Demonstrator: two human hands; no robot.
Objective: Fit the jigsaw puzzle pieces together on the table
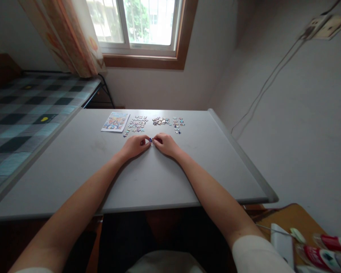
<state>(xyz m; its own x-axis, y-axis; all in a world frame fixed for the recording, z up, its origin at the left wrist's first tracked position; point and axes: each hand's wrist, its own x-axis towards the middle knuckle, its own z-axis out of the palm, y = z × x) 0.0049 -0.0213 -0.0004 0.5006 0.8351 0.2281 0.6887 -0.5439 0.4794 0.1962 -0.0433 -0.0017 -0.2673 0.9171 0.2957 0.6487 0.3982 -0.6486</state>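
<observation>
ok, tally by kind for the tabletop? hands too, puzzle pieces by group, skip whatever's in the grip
Puzzle piece groups: 3 (left group, middle pile, right group)
Picture sheet: 1
Hands: 2 (left hand, right hand)
Total: 6
Single pieces are too small to count reliably.

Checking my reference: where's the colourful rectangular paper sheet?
In head view, the sheet lies back left on the grey tabletop, left of small multicoloured jigsaw pieces.
</observation>
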